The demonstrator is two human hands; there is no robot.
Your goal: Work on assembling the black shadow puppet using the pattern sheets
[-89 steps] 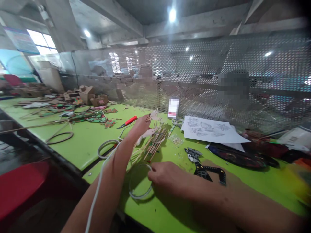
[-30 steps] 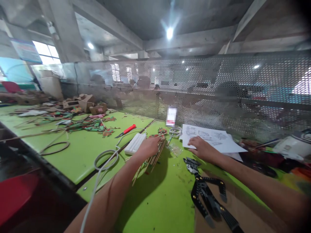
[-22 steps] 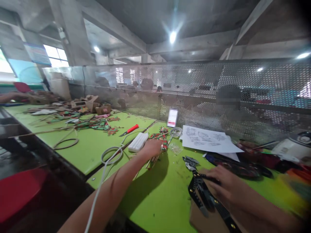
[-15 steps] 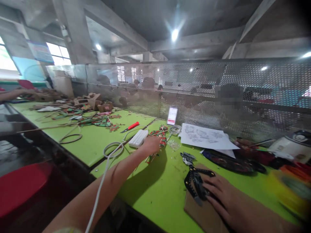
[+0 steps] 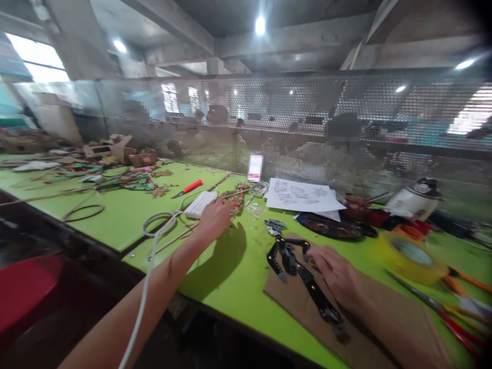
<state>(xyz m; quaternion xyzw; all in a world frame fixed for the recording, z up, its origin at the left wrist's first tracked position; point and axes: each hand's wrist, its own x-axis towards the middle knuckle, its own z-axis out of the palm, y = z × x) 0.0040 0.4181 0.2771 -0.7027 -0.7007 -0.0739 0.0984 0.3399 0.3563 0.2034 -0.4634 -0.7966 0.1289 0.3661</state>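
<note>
My left hand is over the table beside a white power strip, fingers curled downward. Red and green cut-out pieces lie just past its fingertips, and thin sticks run under the wrist. Whatever is between those fingers is hidden. On a brown cardboard sheet lies a black jointed figure with gold studs and a grey, jagged top piece. My right hand rests at its right, fingertips closed at the end of one bent limb.
A red-handled knife, printed papers and a coiled cable lie farther back. At right are yellow tape, scissors and a dark oval tray. A perforated metal screen closes off the back.
My left hand has drawn back from the red and green pieces toward the power strip. My right hand has slid off the figure's middle to a limb's end, uncovering its long lower part.
</note>
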